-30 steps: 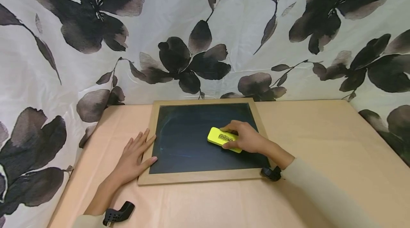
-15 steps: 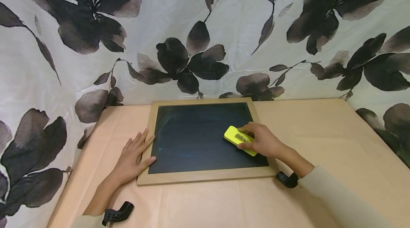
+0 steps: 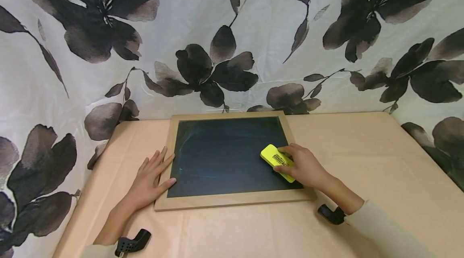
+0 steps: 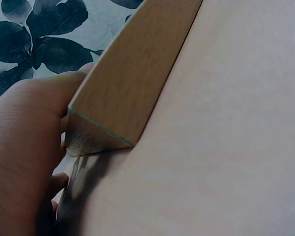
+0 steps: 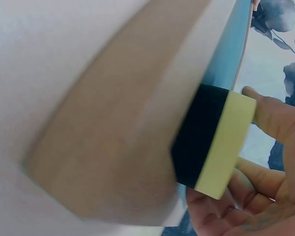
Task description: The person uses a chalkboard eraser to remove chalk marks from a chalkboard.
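Observation:
A chalkboard (image 3: 224, 153) in a light wooden frame lies on the table, with faint chalk smears toward its left side. My right hand (image 3: 308, 167) grips a yellow eraser (image 3: 270, 154) by its long sides, over the right part of the board. In the right wrist view the eraser (image 5: 226, 147) shows a black underside layer, with thumb and fingers on either side. My left hand (image 3: 148, 181) rests with spread, straight fingers on the left edge of the frame. The left wrist view has the frame's corner (image 4: 103, 128) beside that hand.
The table (image 3: 348, 141) is covered in a pale peach surface. Behind it and along the left hangs a white cloth (image 3: 282, 20) with dark flowers. Each wrist wears a black device, such as the left wrist device (image 3: 132, 243).
My right hand has slid the eraser rightward across the board toward its right edge, and the eraser is turned a little steeper. The left hand stays on the frame.

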`<state>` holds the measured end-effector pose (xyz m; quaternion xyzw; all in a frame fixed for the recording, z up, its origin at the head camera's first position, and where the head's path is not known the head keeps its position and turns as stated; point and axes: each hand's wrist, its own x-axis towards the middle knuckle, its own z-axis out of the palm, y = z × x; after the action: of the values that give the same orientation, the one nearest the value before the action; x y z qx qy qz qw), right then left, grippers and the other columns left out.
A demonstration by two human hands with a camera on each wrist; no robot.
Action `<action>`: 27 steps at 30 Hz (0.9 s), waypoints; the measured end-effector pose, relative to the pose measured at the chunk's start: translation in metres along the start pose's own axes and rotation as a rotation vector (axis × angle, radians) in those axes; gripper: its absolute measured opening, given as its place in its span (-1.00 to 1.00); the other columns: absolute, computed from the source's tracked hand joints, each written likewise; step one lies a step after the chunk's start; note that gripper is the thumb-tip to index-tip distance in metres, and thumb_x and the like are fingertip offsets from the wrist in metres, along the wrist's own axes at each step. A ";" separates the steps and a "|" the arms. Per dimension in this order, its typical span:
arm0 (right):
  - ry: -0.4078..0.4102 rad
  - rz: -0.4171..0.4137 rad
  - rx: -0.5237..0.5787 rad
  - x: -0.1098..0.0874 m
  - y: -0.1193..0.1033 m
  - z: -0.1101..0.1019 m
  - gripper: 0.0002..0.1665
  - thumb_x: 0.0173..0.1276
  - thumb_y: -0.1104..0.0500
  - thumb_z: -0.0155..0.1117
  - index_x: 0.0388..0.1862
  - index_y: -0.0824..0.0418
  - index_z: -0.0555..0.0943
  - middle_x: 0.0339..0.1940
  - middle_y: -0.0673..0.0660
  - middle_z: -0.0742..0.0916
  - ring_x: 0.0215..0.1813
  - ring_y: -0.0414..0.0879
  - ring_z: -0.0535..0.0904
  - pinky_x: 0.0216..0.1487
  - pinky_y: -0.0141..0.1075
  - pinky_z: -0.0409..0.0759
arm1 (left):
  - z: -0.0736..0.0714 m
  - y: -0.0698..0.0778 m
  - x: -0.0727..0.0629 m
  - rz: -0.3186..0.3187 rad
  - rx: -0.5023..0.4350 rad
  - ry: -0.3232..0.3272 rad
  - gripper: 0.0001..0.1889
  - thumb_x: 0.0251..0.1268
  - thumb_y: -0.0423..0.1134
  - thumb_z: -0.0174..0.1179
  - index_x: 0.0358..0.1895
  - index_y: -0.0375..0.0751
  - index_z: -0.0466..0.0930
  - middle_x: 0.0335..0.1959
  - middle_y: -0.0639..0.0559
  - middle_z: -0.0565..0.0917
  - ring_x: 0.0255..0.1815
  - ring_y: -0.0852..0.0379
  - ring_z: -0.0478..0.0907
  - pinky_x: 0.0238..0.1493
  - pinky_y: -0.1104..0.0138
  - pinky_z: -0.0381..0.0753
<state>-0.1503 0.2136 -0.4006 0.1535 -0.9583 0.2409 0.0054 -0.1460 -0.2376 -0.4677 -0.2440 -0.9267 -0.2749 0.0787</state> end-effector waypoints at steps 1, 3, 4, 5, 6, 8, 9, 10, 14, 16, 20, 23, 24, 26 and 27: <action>0.005 0.004 0.018 0.000 0.001 0.001 -0.32 0.06 0.05 0.54 0.11 0.37 0.58 -0.13 0.16 0.64 -0.16 0.01 0.57 -0.19 -0.15 0.58 | 0.000 0.000 0.000 0.002 -0.004 0.001 -0.26 0.23 0.02 0.25 0.44 -0.15 0.25 0.49 -0.25 0.06 0.47 -0.33 -0.07 0.36 -0.23 -0.20; 0.015 0.010 0.057 -0.001 0.002 0.001 -0.32 0.04 0.07 0.55 0.11 0.37 0.59 -0.16 0.13 0.64 -0.19 -0.02 0.55 -0.23 -0.20 0.55 | 0.001 0.001 0.000 0.006 -0.007 0.001 -0.26 0.23 0.02 0.25 0.44 -0.16 0.25 0.49 -0.25 0.06 0.47 -0.33 -0.07 0.35 -0.23 -0.19; 0.021 0.013 0.073 -0.001 0.003 0.002 -0.32 0.03 0.08 0.55 0.11 0.37 0.59 -0.18 0.12 0.64 -0.21 -0.03 0.54 -0.26 -0.22 0.54 | 0.001 0.001 0.000 0.007 -0.008 0.000 -0.26 0.23 0.01 0.25 0.44 -0.16 0.26 0.49 -0.25 0.07 0.47 -0.33 -0.06 0.35 -0.23 -0.19; 0.024 0.015 0.085 -0.001 0.004 0.002 -0.33 0.03 0.09 0.56 0.10 0.37 0.60 -0.19 0.11 0.64 -0.23 -0.04 0.53 -0.27 -0.23 0.52 | 0.001 0.001 0.001 0.008 -0.007 -0.001 -0.26 0.23 0.01 0.25 0.44 -0.15 0.25 0.49 -0.25 0.07 0.47 -0.33 -0.06 0.35 -0.23 -0.19; 0.026 0.017 0.094 -0.001 0.005 0.002 -0.33 0.02 0.09 0.56 0.09 0.37 0.60 -0.20 0.11 0.63 -0.24 -0.05 0.52 -0.27 -0.24 0.52 | 0.002 0.001 0.001 0.010 -0.006 0.000 -0.26 0.23 0.01 0.26 0.44 -0.15 0.26 0.49 -0.25 0.07 0.47 -0.33 -0.06 0.35 -0.23 -0.19; 0.028 0.012 0.101 0.000 0.006 0.002 -0.34 0.02 0.10 0.56 0.08 0.39 0.61 -0.21 0.11 0.63 -0.25 -0.06 0.51 -0.28 -0.24 0.51 | 0.001 0.002 0.002 0.011 -0.002 -0.002 -0.26 0.23 0.02 0.25 0.44 -0.14 0.25 0.49 -0.25 0.07 0.47 -0.33 -0.06 0.36 -0.22 -0.19; 0.027 0.009 0.100 0.000 0.006 0.002 -0.34 0.02 0.10 0.56 0.07 0.39 0.61 -0.21 0.10 0.63 -0.25 -0.06 0.50 -0.28 -0.24 0.51 | 0.001 0.002 0.002 0.010 0.000 -0.001 -0.26 0.23 0.02 0.25 0.44 -0.14 0.25 0.49 -0.24 0.07 0.47 -0.32 -0.06 0.36 -0.22 -0.19; 0.025 0.005 0.100 0.001 0.005 0.002 -0.34 0.01 0.10 0.57 0.06 0.40 0.61 -0.22 0.10 0.63 -0.26 -0.06 0.50 -0.28 -0.24 0.51 | 0.001 0.002 0.001 0.010 0.001 0.000 -0.26 0.23 0.02 0.25 0.44 -0.14 0.25 0.49 -0.25 0.07 0.47 -0.32 -0.06 0.36 -0.22 -0.19; 0.004 -0.022 0.101 0.006 0.001 0.004 -0.34 0.00 0.08 0.57 0.03 0.43 0.62 -0.26 0.09 0.62 -0.28 -0.06 0.48 -0.29 -0.25 0.50 | 0.000 0.001 -0.002 0.006 0.001 0.008 -0.26 0.22 0.01 0.26 0.43 -0.15 0.26 0.49 -0.26 0.07 0.46 -0.34 -0.06 0.35 -0.23 -0.19; -0.008 -0.028 0.099 0.010 -0.002 0.006 -0.34 0.00 0.07 0.58 0.03 0.42 0.62 -0.28 0.08 0.62 -0.29 -0.07 0.47 -0.29 -0.26 0.49 | 0.000 0.000 -0.004 0.005 0.003 0.012 -0.26 0.21 0.00 0.27 0.43 -0.16 0.27 0.49 -0.27 0.07 0.46 -0.34 -0.06 0.35 -0.23 -0.19; -0.016 -0.044 0.092 0.021 -0.011 0.011 -0.33 -0.01 0.05 0.58 0.03 0.41 0.63 -0.29 0.07 0.62 -0.30 -0.08 0.48 -0.28 -0.26 0.49 | 0.002 0.000 -0.005 0.010 -0.002 0.015 -0.27 0.23 -0.01 0.26 0.44 -0.14 0.26 0.49 -0.27 0.07 0.46 -0.34 -0.06 0.36 -0.22 -0.19; -0.018 -0.055 0.085 0.028 -0.019 0.016 -0.32 0.00 0.03 0.57 0.03 0.40 0.63 -0.27 0.09 0.62 -0.28 -0.08 0.49 -0.26 -0.25 0.50 | 0.003 0.000 -0.005 0.014 -0.006 0.016 -0.28 0.24 -0.02 0.25 0.44 -0.13 0.25 0.49 -0.27 0.07 0.47 -0.33 -0.06 0.37 -0.21 -0.20; -0.018 -0.057 0.082 0.031 -0.023 0.017 -0.32 0.00 0.02 0.57 0.03 0.41 0.62 -0.26 0.09 0.62 -0.27 -0.07 0.50 -0.25 -0.25 0.51 | 0.003 0.000 -0.004 0.015 -0.006 0.016 -0.28 0.24 -0.01 0.25 0.44 -0.13 0.25 0.49 -0.27 0.07 0.47 -0.33 -0.06 0.37 -0.20 -0.20; -0.026 -0.060 0.072 0.035 -0.029 0.020 -0.32 0.01 0.01 0.56 0.03 0.41 0.62 -0.25 0.10 0.62 -0.27 -0.07 0.50 -0.24 -0.24 0.51 | 0.002 0.000 -0.003 0.018 -0.004 0.017 -0.28 0.24 -0.01 0.25 0.44 -0.13 0.25 0.49 -0.26 0.07 0.47 -0.33 -0.06 0.37 -0.20 -0.20; -0.030 -0.062 0.069 0.037 -0.033 0.021 -0.32 0.02 0.01 0.56 0.03 0.42 0.61 -0.25 0.10 0.62 -0.27 -0.07 0.49 -0.24 -0.24 0.51 | 0.002 0.001 -0.002 0.019 -0.002 0.017 -0.28 0.24 -0.01 0.25 0.44 -0.13 0.25 0.49 -0.26 0.07 0.47 -0.33 -0.06 0.37 -0.20 -0.20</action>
<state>-0.1743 0.1655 -0.4012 0.1870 -0.9442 0.2711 -0.0068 -0.1438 -0.2370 -0.4697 -0.2505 -0.9232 -0.2773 0.0891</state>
